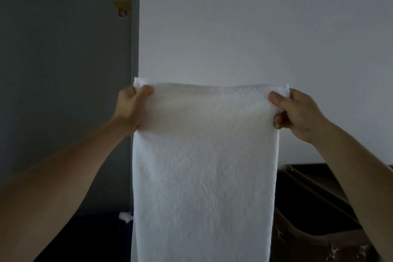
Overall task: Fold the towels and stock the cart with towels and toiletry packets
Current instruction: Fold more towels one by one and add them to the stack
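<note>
White towel (204, 166): hangs between hands; left hand (133, 108) and right hand (297, 110) each grip a top corner.

Bare left hand (130, 108), bare right hand (297, 112), both forearms (63, 176) bare.

Dim, soft-focus view, dark lower corners.

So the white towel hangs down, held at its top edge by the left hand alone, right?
No. The head view shows both hands: the left hand and the right hand each grip a top corner of the white towel, which hangs down.
</note>
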A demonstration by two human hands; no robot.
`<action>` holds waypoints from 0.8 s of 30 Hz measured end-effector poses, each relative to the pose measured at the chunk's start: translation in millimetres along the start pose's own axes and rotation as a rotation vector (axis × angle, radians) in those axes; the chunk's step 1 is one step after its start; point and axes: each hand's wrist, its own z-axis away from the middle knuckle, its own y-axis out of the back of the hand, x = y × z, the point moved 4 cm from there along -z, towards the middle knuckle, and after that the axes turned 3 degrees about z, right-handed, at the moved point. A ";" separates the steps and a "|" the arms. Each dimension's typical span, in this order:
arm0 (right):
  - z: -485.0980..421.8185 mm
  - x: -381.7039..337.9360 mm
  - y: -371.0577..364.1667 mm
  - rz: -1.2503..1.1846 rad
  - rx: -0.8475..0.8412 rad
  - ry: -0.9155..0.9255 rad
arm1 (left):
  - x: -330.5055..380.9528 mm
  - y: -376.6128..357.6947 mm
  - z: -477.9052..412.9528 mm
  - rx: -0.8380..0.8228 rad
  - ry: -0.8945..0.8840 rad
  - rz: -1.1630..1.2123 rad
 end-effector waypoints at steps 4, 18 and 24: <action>-1.4 3.7 4.0 0.010 0.029 0.017 | -21.4 1.2 0.0 -0.099 0.209 0.101; -55.5 59.8 -11.4 0.058 0.122 0.052 | -49.6 -26.1 -55.6 -0.074 0.153 -0.248; -87.3 44.3 0.4 0.034 0.111 0.172 | -21.7 -39.4 -62.2 0.063 0.070 -0.085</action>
